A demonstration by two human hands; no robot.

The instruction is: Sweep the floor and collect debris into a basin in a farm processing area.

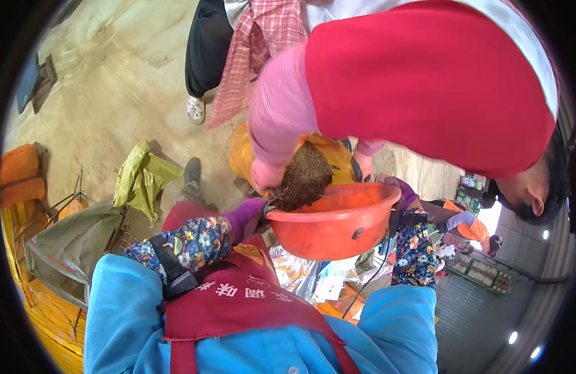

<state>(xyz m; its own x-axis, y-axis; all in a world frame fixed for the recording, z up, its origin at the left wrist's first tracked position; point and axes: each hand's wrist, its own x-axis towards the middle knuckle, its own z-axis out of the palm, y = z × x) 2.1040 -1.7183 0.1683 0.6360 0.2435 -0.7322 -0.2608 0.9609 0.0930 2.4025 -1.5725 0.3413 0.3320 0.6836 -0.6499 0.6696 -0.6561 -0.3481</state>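
An orange-red plastic basin (332, 233) is held tilted in front of my body. My left hand (260, 217), in a glove with a purple cuff, grips its left rim. At the right rim is my right hand (400, 189), also purple-cuffed; its fingers are partly hidden. Just beyond the basin, a heap of dark brown, soil-like material (306, 175) lies in the mouth of an orange-yellow sack (243, 152) and reaches the far rim. A co-worker's hand (267, 174) is at the heap's left side, and their other hand (364, 166) is at the sack's right.
The co-worker in a red vest (418, 89) bends over the sack. A yellow-green woven bag (145, 175) lies on the floor at left, near a grey-green cloth (75, 248). Another person (196, 56) stands beyond. Plastic bags (297, 269) lie below the basin.
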